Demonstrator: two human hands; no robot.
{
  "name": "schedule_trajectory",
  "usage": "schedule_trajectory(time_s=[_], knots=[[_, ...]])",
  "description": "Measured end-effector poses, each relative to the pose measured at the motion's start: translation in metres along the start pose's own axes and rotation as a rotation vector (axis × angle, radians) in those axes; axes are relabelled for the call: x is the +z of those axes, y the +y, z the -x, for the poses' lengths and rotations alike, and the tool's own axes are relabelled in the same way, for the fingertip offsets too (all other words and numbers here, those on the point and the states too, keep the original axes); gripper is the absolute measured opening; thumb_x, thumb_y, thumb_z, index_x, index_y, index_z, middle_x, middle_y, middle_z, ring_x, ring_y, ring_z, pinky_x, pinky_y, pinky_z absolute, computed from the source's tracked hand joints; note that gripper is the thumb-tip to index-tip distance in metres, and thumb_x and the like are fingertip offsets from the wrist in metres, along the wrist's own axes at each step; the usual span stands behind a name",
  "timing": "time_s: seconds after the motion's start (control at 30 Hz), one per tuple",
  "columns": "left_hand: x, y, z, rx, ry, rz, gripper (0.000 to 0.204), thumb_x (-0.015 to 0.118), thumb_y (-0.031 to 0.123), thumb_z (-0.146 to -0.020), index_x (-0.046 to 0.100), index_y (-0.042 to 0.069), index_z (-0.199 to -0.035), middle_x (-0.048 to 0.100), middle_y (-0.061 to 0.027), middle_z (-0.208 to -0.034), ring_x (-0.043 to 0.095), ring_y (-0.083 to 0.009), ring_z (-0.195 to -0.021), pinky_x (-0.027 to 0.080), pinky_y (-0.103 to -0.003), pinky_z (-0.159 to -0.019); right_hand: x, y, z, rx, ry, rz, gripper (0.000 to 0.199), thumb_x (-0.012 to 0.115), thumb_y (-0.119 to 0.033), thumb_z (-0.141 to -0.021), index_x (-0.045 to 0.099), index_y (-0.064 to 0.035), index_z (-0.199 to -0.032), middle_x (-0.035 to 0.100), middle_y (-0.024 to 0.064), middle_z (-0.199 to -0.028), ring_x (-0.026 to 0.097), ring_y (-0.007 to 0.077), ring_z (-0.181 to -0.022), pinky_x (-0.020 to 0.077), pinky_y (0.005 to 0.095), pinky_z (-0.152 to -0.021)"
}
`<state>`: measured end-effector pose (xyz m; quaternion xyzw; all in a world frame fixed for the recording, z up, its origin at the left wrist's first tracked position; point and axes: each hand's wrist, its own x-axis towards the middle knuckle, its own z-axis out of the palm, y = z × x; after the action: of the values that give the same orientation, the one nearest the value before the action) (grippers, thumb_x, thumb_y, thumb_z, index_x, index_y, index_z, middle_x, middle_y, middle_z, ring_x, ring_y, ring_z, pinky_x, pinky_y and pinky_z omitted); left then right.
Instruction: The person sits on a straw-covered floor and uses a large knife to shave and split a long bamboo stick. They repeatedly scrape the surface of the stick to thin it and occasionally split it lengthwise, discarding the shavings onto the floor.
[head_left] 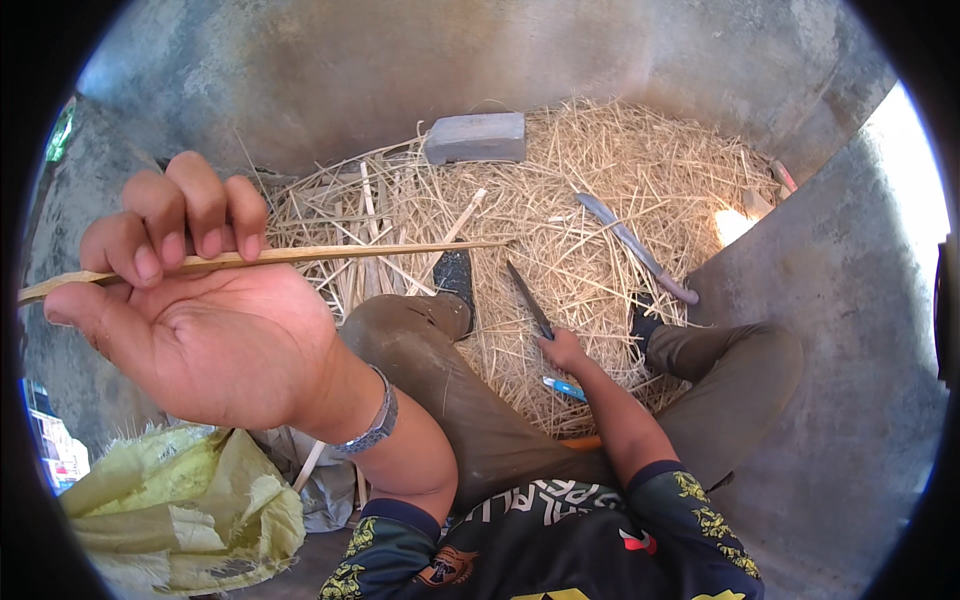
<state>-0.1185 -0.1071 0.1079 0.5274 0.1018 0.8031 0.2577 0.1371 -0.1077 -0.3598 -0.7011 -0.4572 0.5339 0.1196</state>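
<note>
My left hand (215,290) is raised close to the view at the left, palm up. Its fingers and thumb close round a long thin split stick (360,252), which looks like bamboo and tapers to a point at the right. Lower down, between my bent legs, my right hand (563,350) grips a dark narrow-bladed knife (528,298), its tip pointing up and away to the left. The stick's thin end lies above the knife tip in the picture, apart from it. A blue cutter-like tool (565,388) lies on the shavings beside my right wrist.
Pale shavings (620,160) cover the ground. A curved machete (635,245) lies on them at the right, and a grey block (475,138) stands at the back. Several split strips (370,200) lie at the left. A yellow-green woven sack (190,510) sits lower left. Concrete walls (480,50) curve around.
</note>
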Motion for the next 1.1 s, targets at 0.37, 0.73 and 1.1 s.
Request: schedule_trajectory(time_s=[0.37,0.73,1.1], knots=[[0.007,-0.001,-0.002,0.02,0.037,-0.031,0.046,0.042,0.049,-0.105,0.041,0.012,-0.076,0.035,-0.0024,-0.075,0.031,-0.0154,-0.07,0.026,-0.03,-0.059,0.012,0.024,-0.019,-0.261,0.208,0.128,0.037,0.066,-0.034,-0.087,0.064,0.0029,-0.091,0.065,0.015,-0.068,0.064,0.0251,-0.059,0.0507,0.0392,-0.06],[0.003,-0.003,-0.002,0.035,0.018,-0.046,0.048,0.04,0.049,-0.106,0.043,0.012,-0.076,0.036,-0.0024,-0.074,0.031,-0.0151,-0.07,0.027,-0.029,-0.059,0.003,0.004,-0.001,-0.137,0.087,0.125,0.046,0.065,-0.035,-0.087,0.064,0.0063,-0.108,0.069,0.025,-0.09,0.069,0.0336,-0.083,0.0532,0.0416,-0.077],[-0.001,0.007,-0.004,0.023,-0.052,0.096,0.026,0.044,0.028,-0.103,0.053,0.004,-0.097,0.041,-0.0036,-0.08,0.036,-0.0154,-0.07,0.031,-0.03,-0.06,0.005,0.008,-0.008,-0.049,0.069,-0.065,0.041,0.067,-0.032,-0.085,0.067,0.0058,-0.099,0.068,0.018,-0.072,0.066,0.0268,-0.06,0.0532,0.04,-0.061]])
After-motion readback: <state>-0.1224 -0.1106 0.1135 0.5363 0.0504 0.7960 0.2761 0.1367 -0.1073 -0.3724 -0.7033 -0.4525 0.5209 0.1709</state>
